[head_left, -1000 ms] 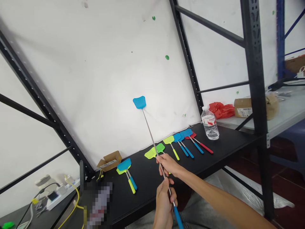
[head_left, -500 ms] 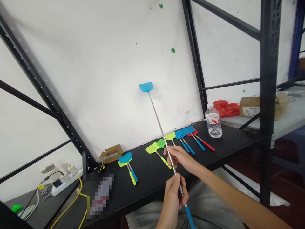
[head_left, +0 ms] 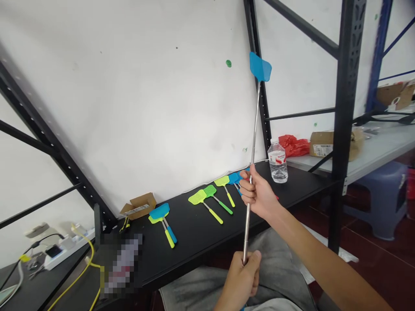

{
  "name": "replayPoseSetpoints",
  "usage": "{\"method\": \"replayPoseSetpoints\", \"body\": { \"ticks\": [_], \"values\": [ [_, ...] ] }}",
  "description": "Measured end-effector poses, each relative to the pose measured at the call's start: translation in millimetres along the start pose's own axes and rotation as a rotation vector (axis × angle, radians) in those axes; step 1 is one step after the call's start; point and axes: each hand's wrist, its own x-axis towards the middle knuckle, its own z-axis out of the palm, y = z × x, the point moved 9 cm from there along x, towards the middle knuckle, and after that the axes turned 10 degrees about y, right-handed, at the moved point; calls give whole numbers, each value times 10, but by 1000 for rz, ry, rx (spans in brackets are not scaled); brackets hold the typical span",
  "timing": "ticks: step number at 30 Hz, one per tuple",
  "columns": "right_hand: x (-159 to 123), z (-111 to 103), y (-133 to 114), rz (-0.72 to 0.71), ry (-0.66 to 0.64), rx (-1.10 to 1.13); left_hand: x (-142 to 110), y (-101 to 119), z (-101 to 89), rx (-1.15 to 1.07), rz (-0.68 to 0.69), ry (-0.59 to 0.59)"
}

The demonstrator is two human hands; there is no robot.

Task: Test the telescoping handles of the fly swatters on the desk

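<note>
A long telescopic fly swatter (head_left: pixel 255 125) with a blue head and thin metal shaft stands nearly upright in front of me. My left hand (head_left: pixel 240 278) is closed round the lower shaft; the blue grip is mostly hidden behind it. Higher up, my right hand (head_left: pixel 261 194) wraps its fingers round the middle of the shaft. Behind, on the black shelf, lie short fly swatters: a yellow one (head_left: pixel 210 209), a green one (head_left: pixel 221 203) and another yellow one (head_left: pixel 228 194). Blue ones (head_left: pixel 233 178) beside them are partly covered by my right hand. A blue swatter (head_left: pixel 160 211) overlaps a yellow-green one at left.
A water bottle (head_left: pixel 278 162) stands at the shelf's right end, near a red plastic bag (head_left: pixel 293 146) and a cardboard box (head_left: pixel 320 143). Black rack posts (head_left: pixel 345 108) rise on both sides. At left are an open small carton (head_left: pixel 139 206), a power strip (head_left: pixel 68 252) and a yellow cable (head_left: pixel 92 255).
The held swatter has swung from leaning left to nearly upright, its head moving up and right. My right hand has risen and closed fully round the shaft. The view has shifted slightly right.
</note>
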Motion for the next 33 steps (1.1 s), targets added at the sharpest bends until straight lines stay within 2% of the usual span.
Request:
{"method": "replayPoseSetpoints", "body": {
  "ticks": [2, 4, 9, 11, 16, 18, 21, 24, 28, 33],
  "values": [
    [1, -9, 29, -6, 21, -10, 25, -76, 14, -61, -49, 41],
    [-22, 16, 156, 8, 30, -12, 26, -22, 3, -94, -30, 57],
    [-199, 246, 790, 162, -56, -147, 5, 242, -186, -229, -25, 138],
    [-258, 327, 931, 173, -116, -218, 6, 341, -246, -257, -7, 147],
    [-331, 372, 880, 0, -261, -473, -20, 509, -363, -238, -4, 140],
    [-392, 380, 934, 3, -355, -594, -46, 557, -426, -252, -18, 154],
    [-436, 395, 1014, 60, -440, -643, -93, 639, -474, -263, 5, 133],
    [-279, 444, 877, 57, -380, -569, -143, 672, -481, -288, 12, 90],
    [158, 658, 303, -36, -210, -309, -183, 656, -510, -267, -2, 68],
    [626, 1074, -317, -83, -125, -182, -192, 711, -502, -214, 56, 13]
  ]
}}
